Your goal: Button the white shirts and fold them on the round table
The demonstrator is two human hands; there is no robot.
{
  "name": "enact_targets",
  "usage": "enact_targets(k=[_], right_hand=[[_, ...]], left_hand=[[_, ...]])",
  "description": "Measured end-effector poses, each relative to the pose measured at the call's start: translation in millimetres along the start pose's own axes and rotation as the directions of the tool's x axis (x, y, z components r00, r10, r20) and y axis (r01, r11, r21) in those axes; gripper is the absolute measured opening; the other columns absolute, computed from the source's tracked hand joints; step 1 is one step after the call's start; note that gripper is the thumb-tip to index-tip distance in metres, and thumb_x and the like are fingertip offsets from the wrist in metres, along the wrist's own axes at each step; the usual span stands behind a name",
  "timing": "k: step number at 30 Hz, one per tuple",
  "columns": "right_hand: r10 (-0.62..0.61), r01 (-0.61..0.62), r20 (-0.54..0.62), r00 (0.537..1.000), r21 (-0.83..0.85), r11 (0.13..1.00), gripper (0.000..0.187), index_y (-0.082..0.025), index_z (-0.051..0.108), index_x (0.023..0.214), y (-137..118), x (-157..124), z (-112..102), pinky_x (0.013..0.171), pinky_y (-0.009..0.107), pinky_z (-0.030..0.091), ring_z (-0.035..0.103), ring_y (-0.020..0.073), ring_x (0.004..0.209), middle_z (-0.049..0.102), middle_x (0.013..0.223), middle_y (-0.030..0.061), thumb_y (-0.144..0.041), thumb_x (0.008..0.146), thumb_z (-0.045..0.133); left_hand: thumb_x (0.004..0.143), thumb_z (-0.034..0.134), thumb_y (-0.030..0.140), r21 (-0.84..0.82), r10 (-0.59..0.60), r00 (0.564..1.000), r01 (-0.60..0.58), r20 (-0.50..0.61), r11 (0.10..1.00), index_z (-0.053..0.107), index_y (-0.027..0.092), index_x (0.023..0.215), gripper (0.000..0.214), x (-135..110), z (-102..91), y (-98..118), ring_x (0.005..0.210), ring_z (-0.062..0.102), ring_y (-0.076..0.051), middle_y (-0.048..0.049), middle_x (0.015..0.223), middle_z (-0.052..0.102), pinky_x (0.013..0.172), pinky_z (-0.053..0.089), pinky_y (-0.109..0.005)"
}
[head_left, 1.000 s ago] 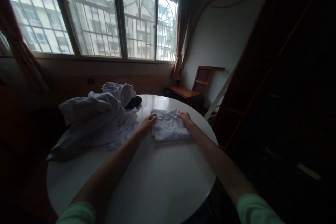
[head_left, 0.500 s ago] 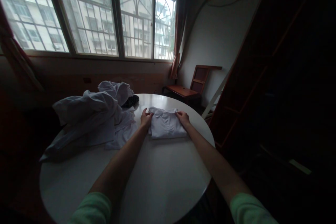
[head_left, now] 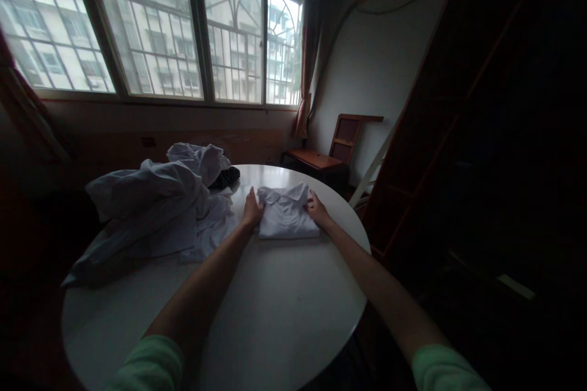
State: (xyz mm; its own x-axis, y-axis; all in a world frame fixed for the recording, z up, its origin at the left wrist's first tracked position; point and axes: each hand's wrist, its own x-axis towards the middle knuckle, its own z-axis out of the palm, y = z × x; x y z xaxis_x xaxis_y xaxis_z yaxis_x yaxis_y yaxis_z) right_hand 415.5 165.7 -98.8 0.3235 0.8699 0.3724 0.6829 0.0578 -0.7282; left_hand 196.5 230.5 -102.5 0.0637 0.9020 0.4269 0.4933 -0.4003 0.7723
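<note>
Below four window panes point(head_left: 158, 43), one round white table point(head_left: 279, 311); on its left side, one loose heap of white clothes point(head_left: 147, 189), pieces too tangled to count; toward its far side, right of the heap, one folded white shirt point(head_left: 288, 221), lying flat. At two opposite edges of the shirt, one left hand point(head_left: 252, 211) and one right hand point(head_left: 318, 210), both loosely curled. Cannot tell how far closed, or whether gripping cloth.

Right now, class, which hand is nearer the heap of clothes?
Left. The left hand is between the heap and the folded shirt; the right hand is farther, at the shirt's right edge.
</note>
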Motion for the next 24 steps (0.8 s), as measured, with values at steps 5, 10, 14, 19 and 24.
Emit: enact_targets(k=[5, 10, 14, 19, 24], right_hand=[[0.190, -0.181, 0.057, 0.980, -0.138, 0.974, 0.017, -0.014, 0.063, 0.076, -7, -3, -11, 0.059, 0.021, 0.040, 0.056, 0.0131, 0.066, 0.064, 0.073, 0.0050, -0.027, 0.075, 0.053], [0.323, -0.310, 0.190, 0.927, -0.095, 0.946, 0.022, -0.015, 0.058, 0.061, -6, -20, -28, 0.048, 0.020, 0.034, 0.049, 0.0094, 0.046, 0.055, 0.051, -0.0005, -0.027, 0.077, 0.049], [0.273, -0.259, 0.207, 0.940, -0.089, 0.962, 0.013, -0.015, 0.058, 0.060, -4, -43, -39, 0.046, 0.019, 0.032, 0.046, 0.0085, 0.046, 0.052, 0.049, -0.0022, -0.021, 0.071, 0.052], [0.196, -0.217, 0.171, 0.966, 0.114, 0.970, 0.012, -0.015, 0.059, 0.074, 0, -59, -42, 0.052, 0.020, 0.039, 0.054, 0.0112, 0.059, 0.062, 0.068, 0.0011, -0.023, 0.064, 0.058], [0.213, -0.286, 0.247, 0.945, 0.314, 0.905, 0.019, -0.016, 0.056, 0.069, 6, -61, -44, 0.046, 0.020, 0.035, 0.049, 0.0098, 0.050, 0.056, 0.058, -0.0005, -0.031, 0.060, 0.061]], left_hand=[[0.079, 0.047, 0.030, 0.124, -0.162, 0.974, 0.143, 0.161, 0.982, 0.058, 0.008, 0.098, 0.031, -18, -23.6, 5, 0.086, 0.059, -0.019, -0.0154, 0.101, 0.061, 0.068, 0.045, -0.026], [0.072, 0.054, 0.046, 0.159, -0.184, 0.912, 0.134, 0.366, 0.978, 0.059, 0.012, 0.078, 0.035, -49, -54.5, 18, 0.066, 0.057, -0.016, -0.0059, 0.075, 0.062, 0.055, 0.039, -0.022], [0.066, 0.058, 0.050, 0.194, -0.115, 0.914, 0.041, 0.389, 0.980, 0.060, 0.013, 0.072, 0.038, -67, -68.2, 18, 0.070, 0.057, -0.017, -0.0050, 0.076, 0.061, 0.057, 0.039, -0.023], [0.062, 0.064, 0.041, 0.123, -0.057, 0.913, 0.007, 0.404, 0.992, 0.060, 0.012, 0.087, 0.038, -78, -66.6, 13, 0.075, 0.056, -0.017, -0.0085, 0.090, 0.059, 0.060, 0.042, -0.023], [0.055, 0.070, 0.035, -0.055, 0.022, 0.911, 0.001, 0.411, 0.998, 0.060, 0.012, 0.090, 0.043, -80, -60.5, 9, 0.071, 0.054, -0.015, -0.0062, 0.085, 0.059, 0.060, 0.042, -0.024]])
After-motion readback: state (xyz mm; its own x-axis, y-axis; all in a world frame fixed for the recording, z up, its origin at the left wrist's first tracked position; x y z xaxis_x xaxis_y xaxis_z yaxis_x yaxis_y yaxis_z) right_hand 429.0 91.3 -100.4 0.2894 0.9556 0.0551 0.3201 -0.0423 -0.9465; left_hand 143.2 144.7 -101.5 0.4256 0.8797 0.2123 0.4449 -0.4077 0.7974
